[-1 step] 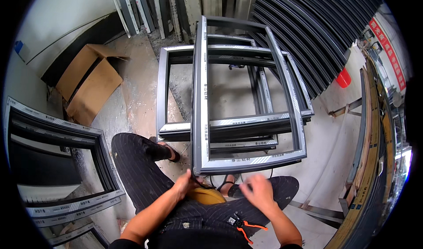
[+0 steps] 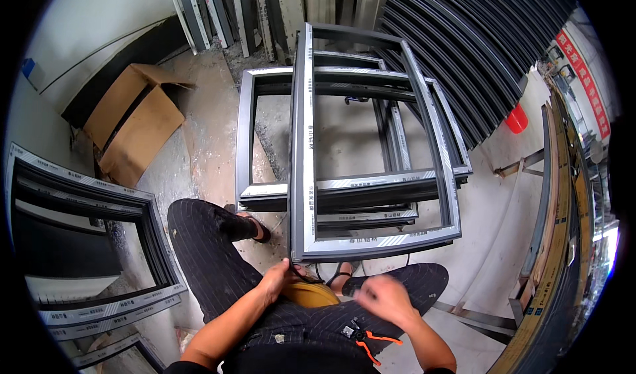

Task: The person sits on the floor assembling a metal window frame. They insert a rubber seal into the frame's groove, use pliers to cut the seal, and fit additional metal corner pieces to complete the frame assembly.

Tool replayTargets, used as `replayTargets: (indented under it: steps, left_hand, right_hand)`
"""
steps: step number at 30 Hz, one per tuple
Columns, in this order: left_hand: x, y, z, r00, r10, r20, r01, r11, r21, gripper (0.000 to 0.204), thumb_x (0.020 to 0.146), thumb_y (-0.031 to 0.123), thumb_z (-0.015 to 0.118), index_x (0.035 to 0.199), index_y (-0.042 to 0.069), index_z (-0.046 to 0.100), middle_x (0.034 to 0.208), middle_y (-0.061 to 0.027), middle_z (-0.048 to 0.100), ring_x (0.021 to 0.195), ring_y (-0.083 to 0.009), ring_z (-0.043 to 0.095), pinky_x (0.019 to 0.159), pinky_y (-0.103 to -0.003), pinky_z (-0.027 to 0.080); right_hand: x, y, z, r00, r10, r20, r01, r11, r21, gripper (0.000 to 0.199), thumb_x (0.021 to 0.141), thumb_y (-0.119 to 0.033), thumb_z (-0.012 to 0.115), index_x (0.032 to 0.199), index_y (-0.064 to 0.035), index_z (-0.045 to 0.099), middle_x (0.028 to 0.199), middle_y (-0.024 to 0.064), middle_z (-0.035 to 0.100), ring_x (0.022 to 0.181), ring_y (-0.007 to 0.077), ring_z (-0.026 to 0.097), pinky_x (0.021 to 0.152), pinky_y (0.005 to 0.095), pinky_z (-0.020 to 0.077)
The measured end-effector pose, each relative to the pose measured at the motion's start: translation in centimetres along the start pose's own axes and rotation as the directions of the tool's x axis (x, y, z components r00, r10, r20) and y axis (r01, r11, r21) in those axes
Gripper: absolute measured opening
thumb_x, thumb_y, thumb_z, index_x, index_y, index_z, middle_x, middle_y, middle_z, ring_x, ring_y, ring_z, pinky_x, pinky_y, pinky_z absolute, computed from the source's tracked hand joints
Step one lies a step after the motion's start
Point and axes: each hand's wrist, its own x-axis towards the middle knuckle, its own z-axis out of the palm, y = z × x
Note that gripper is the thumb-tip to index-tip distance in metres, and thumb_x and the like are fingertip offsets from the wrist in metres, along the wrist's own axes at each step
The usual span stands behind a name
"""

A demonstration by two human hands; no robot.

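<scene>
A rectangular window frame (image 2: pixel 361 239), grey metal with printed protective film, lies on top of other frames (image 2: pixel 262 190) stacked before me. My left hand (image 2: pixel 277 281) is closed just below its near left corner, on a thin black strip (image 2: pixel 319 280) that loops between my legs. My right hand (image 2: pixel 385 299) hovers over my right thigh, apart from the frame. Motion smears its fingers, so what it holds, if anything, cannot be made out. A tool with orange handles (image 2: pixel 377 338) rests at my lap. Below the strip, a yellow-brown rounded thing (image 2: pixel 310 295) shows between my thighs.
More frames (image 2: pixel 162 248) stand at the left. An opened cardboard box (image 2: pixel 142 132) lies on the floor behind them. Long dark profiles (image 2: pixel 457 56) are stacked at the far right, with a red bucket (image 2: pixel 516 119) beside them. Further long profiles (image 2: pixel 563 241) line the right side.
My right hand has moved slightly down and its fingers have shifted left. My left hand and the frames stay almost where they were.
</scene>
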Motion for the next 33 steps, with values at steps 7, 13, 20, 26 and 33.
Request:
replayTargets:
  steps: [7, 13, 20, 26, 33]
  left_hand:
    - [-1.0, -1.4, -1.3, 0.989, 0.147, -0.004, -0.147, 0.988, -0.054, 0.026, 0.101, 0.023, 0.046, 0.097, -0.001, 0.057, 0.082, -0.0082, 0.061, 0.080, -0.0194, 0.057, 0.081, -0.031, 0.046]
    - [0.0, -1.6, -0.8, 0.970, 0.233, -0.071, -0.231, 0.972, 0.035, 0.023, 0.099, 0.018, 0.050, 0.088, 0.000, 0.057, 0.075, -0.0055, 0.060, 0.072, -0.0139, 0.056, 0.073, -0.027, 0.046]
    - [-1.4, 0.2, 0.3, 0.977, 0.177, -0.118, -0.176, 0.984, 0.024, 0.022, 0.098, 0.014, 0.050, 0.084, 0.000, 0.058, 0.076, -0.0053, 0.061, 0.069, -0.0138, 0.055, 0.068, -0.027, 0.044]
    - [-1.6, 0.8, 0.6, 0.982, 0.137, -0.130, -0.139, 0.990, -0.012, 0.020, 0.095, 0.011, 0.050, 0.082, -0.001, 0.058, 0.074, -0.0055, 0.061, 0.068, -0.0139, 0.055, 0.068, -0.026, 0.044]
    - [-1.5, 0.8, 0.4, 0.973, 0.165, -0.161, -0.167, 0.986, 0.000, 0.017, 0.092, 0.010, 0.052, 0.080, -0.001, 0.059, 0.071, -0.0046, 0.059, 0.065, -0.0125, 0.053, 0.065, -0.026, 0.043]
  right_hand:
    - [-3.9, -3.8, 2.8, 0.927, 0.028, 0.373, 0.015, 0.994, -0.112, 0.048, 0.077, -0.042, 0.072, 0.105, -0.0075, 0.055, 0.083, 0.0105, 0.059, 0.085, 0.0330, 0.062, 0.072, 0.0416, 0.0496]
    - [-4.2, -4.2, 4.1, 0.946, 0.024, 0.322, 0.014, 0.993, -0.114, 0.048, 0.075, -0.030, 0.076, 0.110, -0.0044, 0.056, 0.089, 0.0139, 0.062, 0.086, 0.0305, 0.063, 0.074, 0.0385, 0.0512]
    - [-0.1, -3.6, 0.2, 0.934, 0.171, 0.312, -0.342, 0.190, 0.920, 0.055, 0.079, -0.011, 0.073, 0.128, 0.0008, 0.049, 0.103, 0.0121, 0.062, 0.091, 0.0208, 0.062, 0.085, 0.0330, 0.0508]
    - [-1.7, -4.6, 5.7, 0.829, 0.023, 0.558, -0.541, -0.217, 0.812, 0.063, 0.084, -0.015, 0.066, 0.137, 0.0042, 0.037, 0.119, 0.0207, 0.058, 0.113, 0.0288, 0.056, 0.103, 0.0408, 0.0399]
    - [-0.8, -5.5, 6.1, 0.781, 0.182, 0.597, -0.623, 0.174, 0.763, 0.059, 0.089, -0.022, 0.066, 0.137, -0.0026, 0.038, 0.104, 0.0071, 0.059, 0.100, 0.0172, 0.059, 0.086, 0.0313, 0.0471]
